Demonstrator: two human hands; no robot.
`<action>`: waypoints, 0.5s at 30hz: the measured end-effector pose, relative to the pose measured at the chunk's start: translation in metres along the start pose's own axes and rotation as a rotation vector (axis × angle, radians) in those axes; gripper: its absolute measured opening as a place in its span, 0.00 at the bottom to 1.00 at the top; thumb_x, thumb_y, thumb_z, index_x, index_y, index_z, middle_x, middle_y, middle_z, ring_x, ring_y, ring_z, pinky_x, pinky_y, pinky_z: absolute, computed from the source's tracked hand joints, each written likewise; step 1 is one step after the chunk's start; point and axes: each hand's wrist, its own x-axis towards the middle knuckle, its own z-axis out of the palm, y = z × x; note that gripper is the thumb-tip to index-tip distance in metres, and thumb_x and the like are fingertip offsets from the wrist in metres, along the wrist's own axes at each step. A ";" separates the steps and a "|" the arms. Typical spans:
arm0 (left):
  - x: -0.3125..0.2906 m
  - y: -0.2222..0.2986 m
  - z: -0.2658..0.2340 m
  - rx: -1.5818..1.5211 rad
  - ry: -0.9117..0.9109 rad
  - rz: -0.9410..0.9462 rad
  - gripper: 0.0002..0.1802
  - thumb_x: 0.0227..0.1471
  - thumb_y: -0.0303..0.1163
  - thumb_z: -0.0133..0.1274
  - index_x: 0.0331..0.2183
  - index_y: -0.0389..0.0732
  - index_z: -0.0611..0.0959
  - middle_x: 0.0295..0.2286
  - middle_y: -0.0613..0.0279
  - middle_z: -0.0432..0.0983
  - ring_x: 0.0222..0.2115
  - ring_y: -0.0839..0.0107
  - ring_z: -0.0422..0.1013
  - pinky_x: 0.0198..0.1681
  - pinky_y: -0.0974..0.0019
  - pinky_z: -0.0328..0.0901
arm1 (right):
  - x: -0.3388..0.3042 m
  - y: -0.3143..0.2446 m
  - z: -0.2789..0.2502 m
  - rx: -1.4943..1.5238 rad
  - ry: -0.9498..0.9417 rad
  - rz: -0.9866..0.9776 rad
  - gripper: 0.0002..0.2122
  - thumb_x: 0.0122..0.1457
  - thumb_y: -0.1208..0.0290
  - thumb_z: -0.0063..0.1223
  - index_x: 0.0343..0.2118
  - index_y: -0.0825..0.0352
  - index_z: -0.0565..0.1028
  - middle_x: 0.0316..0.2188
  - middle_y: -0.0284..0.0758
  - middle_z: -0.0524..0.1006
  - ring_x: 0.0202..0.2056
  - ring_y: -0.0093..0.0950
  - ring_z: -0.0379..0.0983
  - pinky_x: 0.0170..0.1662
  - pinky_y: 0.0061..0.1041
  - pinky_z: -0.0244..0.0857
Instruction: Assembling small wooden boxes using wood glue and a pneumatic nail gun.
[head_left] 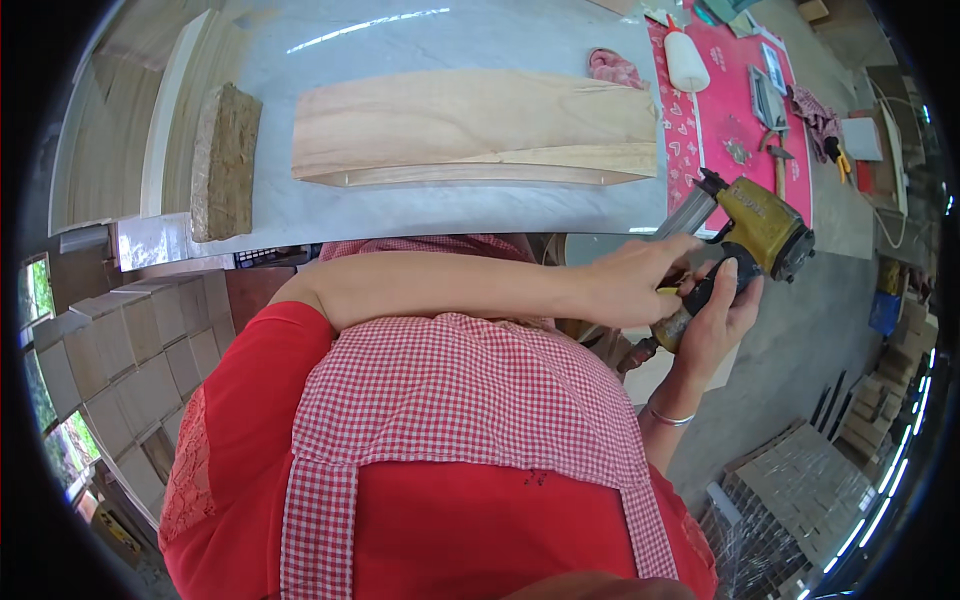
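Observation:
A gold-and-black pneumatic nail gun is held up off the right front part of the table. My right hand is wrapped round its black handle from below. My left arm reaches across my body, and my left hand grips the gun from the other side, near the rear of its grey magazine. The left fingertips are partly hidden behind the gun. A pale wooden box-like piece lies lengthwise on the table, apart from both hands.
On the table's left stand a chipboard block and stacked wooden boards. A pink cloth, a white bottle and a hammer lie at the right. Stacked wooden pieces stand below left, and cartons below right.

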 end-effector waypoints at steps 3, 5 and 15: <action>0.001 -0.001 0.003 -0.052 -0.025 0.025 0.31 0.48 0.21 0.51 0.55 0.31 0.63 0.46 0.48 0.72 0.50 0.61 0.69 0.56 0.63 0.62 | -0.007 -0.001 0.000 -0.060 0.033 -0.091 0.07 0.65 0.70 0.46 0.36 0.68 0.63 0.24 0.33 0.71 0.21 0.19 0.66 0.24 0.19 0.62; 0.000 -0.002 0.006 -0.062 -0.037 0.097 0.32 0.48 0.21 0.51 0.55 0.31 0.62 0.46 0.49 0.72 0.50 0.61 0.69 0.56 0.62 0.62 | -0.002 0.003 0.000 -0.075 0.068 -0.121 0.07 0.65 0.71 0.46 0.36 0.69 0.63 0.24 0.33 0.71 0.21 0.19 0.66 0.24 0.19 0.62; 0.001 -0.006 -0.006 -0.066 0.029 0.005 0.34 0.48 0.27 0.56 0.56 0.32 0.64 0.53 0.44 0.66 0.54 0.59 0.66 0.56 0.60 0.61 | 0.003 -0.004 -0.005 -0.018 0.079 -0.055 0.09 0.65 0.69 0.46 0.40 0.70 0.65 0.25 0.34 0.71 0.21 0.21 0.67 0.24 0.20 0.63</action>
